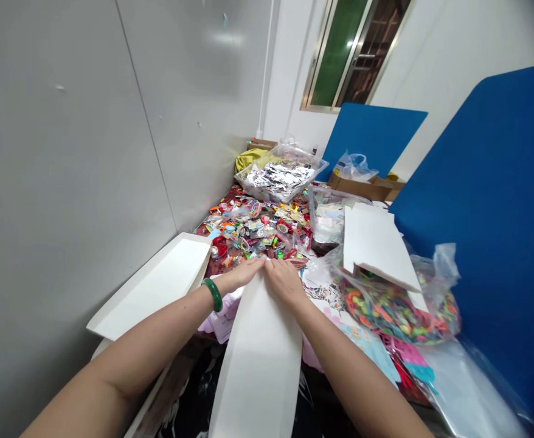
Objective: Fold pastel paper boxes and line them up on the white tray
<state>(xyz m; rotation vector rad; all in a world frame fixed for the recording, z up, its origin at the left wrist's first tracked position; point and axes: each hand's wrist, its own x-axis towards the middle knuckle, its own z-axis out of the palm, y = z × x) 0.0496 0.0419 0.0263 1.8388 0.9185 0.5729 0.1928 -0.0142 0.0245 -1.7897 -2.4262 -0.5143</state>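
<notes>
A long white cardboard piece (260, 359) with raised side edges stretches from my lap up to the table. Both hands are at its far end. My left hand (247, 271) has its fingers closed together over the far left corner, below a green bangle on the wrist. My right hand (284, 280) grips the far right corner, its fingertips close to those of the left. Beyond the fingers lies a heap of small colorful packaged items (262, 228). Pink cards (221, 322) show beside the cardboard.
A white cardboard tray (157, 286) lies at the left by the grey wall. Behind the heap stands a clear bin (280, 176) of cards. At the right are another white box (376, 243), a bag of colorful bands (395, 313) and blue panels (486, 201).
</notes>
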